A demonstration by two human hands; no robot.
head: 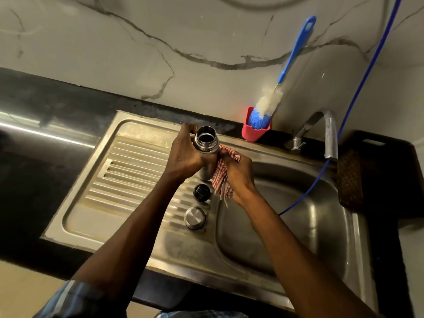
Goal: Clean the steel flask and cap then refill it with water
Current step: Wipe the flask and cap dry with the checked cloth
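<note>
The steel flask [205, 141] stands upright and uncapped over the drainboard, its dark mouth facing me. My left hand [184, 154] grips its body just below the neck. My right hand [237, 174] holds a red-and-white checked cloth [220, 177] pressed against the flask's right side. Below the flask, on the ribbed drainboard, lie a black inner stopper [201, 192] and a steel outer cap [195, 218]. The flask's lower part is hidden behind my hands and the cloth.
The steel sink basin [298, 226] is at the right, under a curved tap [330, 134]. A thin blue hose [358, 88] runs down into the basin. A red holder [252, 131] with a blue-handled bottle brush [286, 65] stands against the marble wall. Black counter surrounds the sink.
</note>
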